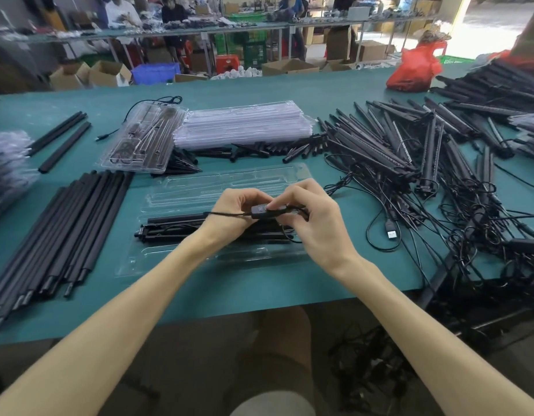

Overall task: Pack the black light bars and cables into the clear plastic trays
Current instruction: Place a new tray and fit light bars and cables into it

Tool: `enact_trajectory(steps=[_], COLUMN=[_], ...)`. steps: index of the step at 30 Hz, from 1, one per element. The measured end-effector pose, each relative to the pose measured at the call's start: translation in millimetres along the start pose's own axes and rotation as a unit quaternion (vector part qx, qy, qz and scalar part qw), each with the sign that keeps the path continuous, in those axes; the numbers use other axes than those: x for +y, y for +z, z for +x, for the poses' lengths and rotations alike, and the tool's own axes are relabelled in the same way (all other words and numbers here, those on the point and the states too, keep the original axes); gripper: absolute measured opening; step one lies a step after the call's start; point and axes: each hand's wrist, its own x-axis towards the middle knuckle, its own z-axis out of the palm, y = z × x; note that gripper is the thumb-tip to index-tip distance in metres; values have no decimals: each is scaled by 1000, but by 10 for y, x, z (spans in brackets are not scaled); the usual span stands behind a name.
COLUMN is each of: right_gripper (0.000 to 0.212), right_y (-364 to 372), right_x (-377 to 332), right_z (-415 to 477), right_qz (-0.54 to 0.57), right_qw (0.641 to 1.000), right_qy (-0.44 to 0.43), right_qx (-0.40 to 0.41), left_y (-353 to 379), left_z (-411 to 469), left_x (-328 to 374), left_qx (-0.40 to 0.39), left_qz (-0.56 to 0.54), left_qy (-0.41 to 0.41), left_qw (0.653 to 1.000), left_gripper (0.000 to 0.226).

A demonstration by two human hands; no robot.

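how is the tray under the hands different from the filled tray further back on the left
The near tray lies flat and crosswise on the table; the filled tray sits angled, its near corner resting on black spikes. The near tray's far channels are empty, with black bars only in the middle; the filled tray looks full throughout. Both are clear moulded plastic.

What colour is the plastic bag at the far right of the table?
Red; the bag shows best in the head view.
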Motion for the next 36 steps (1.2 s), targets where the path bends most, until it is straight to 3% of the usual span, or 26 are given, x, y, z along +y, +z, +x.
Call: enact_trajectory(steps=[3, 6, 9, 11, 14, 16, 20, 29, 36], right_gripper=[31, 32, 34, 35, 33, 32, 30, 28, 12], right_y=[26, 22, 0, 21, 94, 155, 258, 270, 121], right_x=[19, 62, 89, 79, 30, -11, -80, -7, 121], right_z=[-18, -30, -47, -65, -88, -98, -113, -212, -307], right_qz=[-6, -13, -31, -44, -47, -48, -43, -49, -138], right_qw=[999, 998, 997, 998, 998, 998, 996, 989, 982], right_qy=[-5, 11, 3, -13, -34, -47, -65, -59, -71], right_qx=[34, 67, 67, 53, 24, 1, -41, -123, -106], left_y=[-116, -299, -536, -684, -780, -761, -587, -398, -488], left_z=[-24, -146, -306, -397, -463, -486, -580, -697, -718], left_x=[103, 199, 255, 295, 321, 312, 279, 134, 61], left_qx=[-66, -171, -240, -212, -51, 18, -39, -40, -34], left_qz=[26, -19, 4, -11, -50, 48, 207, 288, 317], left_qy=[-39, -99, -101, -104, -98, -56, -6, 29, 0], left_qw=[997, 980, 965, 972, 993, 997, 978, 956, 948], left_gripper=[24, 35, 31, 24, 22, 21, 33, 27, 29])
